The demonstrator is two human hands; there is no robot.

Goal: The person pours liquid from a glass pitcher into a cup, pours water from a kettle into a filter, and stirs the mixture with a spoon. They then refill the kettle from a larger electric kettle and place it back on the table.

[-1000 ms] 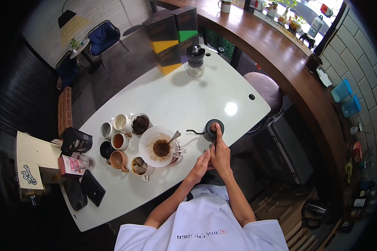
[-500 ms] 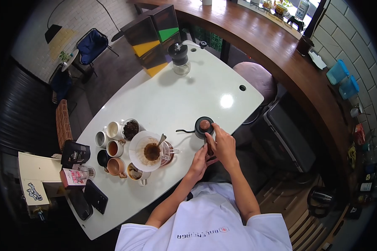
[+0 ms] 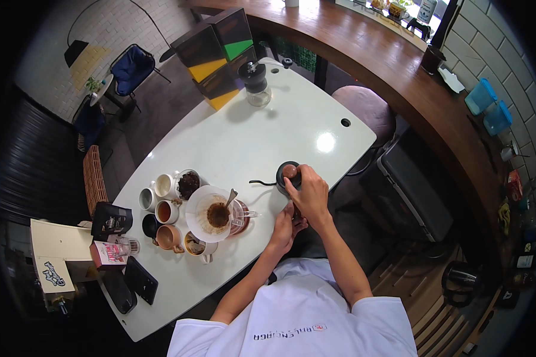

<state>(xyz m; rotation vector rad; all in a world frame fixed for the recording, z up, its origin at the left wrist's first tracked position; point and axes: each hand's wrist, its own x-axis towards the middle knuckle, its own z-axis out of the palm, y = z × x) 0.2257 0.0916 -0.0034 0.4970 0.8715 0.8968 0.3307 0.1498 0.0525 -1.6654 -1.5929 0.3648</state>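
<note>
Black gooseneck kettle point(image 3: 284, 176) near the right edge of the white table point(image 3: 262, 131), thin spout aimed left toward the dripper, so a pour would reach it without a turn. Right hand point(image 3: 307, 193) wrapped over the kettle's handle and rear, fingers closed on it. Left hand point(image 3: 283, 229) tucked just under the right one at the table's edge, fingers curled, seemingly bracing the handle from below, though the overlap hides whether it truly grips. One paper-lined dripper point(image 3: 211, 213) with a dark wet bed of grounds just left of the kettle, on a glass server, one spoon point(image 3: 230, 198) propped in it. Cluster of cups point(image 3: 161, 211) further left, roughly six, packed close for easy reach, some with brown liquid, plus one bowl of dark grounds point(image 3: 187, 183). Two coffee bags point(image 3: 109, 235) and a dark phone point(image 3: 140, 279) at the left end. One hand grinder point(image 3: 256, 83) well apart at the far end, beside stacked coloured boxes point(image 3: 217, 53).
</note>
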